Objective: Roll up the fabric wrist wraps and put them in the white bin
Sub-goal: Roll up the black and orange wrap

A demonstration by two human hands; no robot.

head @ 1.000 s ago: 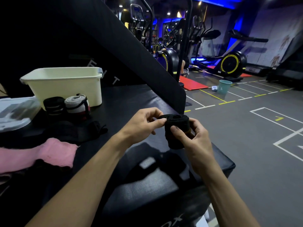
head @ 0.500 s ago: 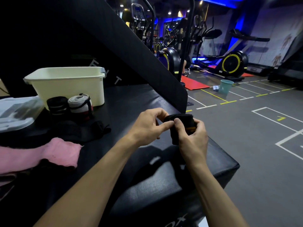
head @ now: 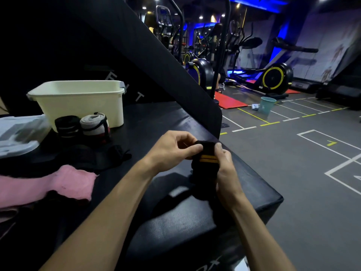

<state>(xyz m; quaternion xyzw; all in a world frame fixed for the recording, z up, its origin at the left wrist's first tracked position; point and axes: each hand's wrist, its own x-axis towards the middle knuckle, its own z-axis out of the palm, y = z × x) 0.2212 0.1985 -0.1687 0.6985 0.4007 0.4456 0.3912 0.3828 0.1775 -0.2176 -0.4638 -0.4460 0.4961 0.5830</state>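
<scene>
Two hands meet at the center of the frame, both working one black wrist wrap (head: 205, 165) with a pair of orange stripes across it. The left hand (head: 172, 151) comes in from the lower left and pinches the top edge of the wrap between thumb and fingertips, while the right hand (head: 224, 169) has its fingers curled round the right side of it. The loose tail of the wrap hangs down from the hands onto the black padded bench (head: 175, 222) that fills the bottom of the frame. Off to the left edge there's a pink cloth (head: 64, 182) lying flat on the pad, and just above it an unrolled dark wrap (head: 97, 157), kinda hard to make out against the black surface. Further up on the left, two finished rolls stand side by side, a black roll (head: 67, 125) and a grey roll (head: 93, 124), right in front of the white bin (head: 78, 100). A clear plastic lid (head: 17, 133) sits at the far left. Way back on the right of the frame, a teal bucket (head: 267, 104) stands on the gym floor near the exercise bikes (head: 275, 77).
</scene>
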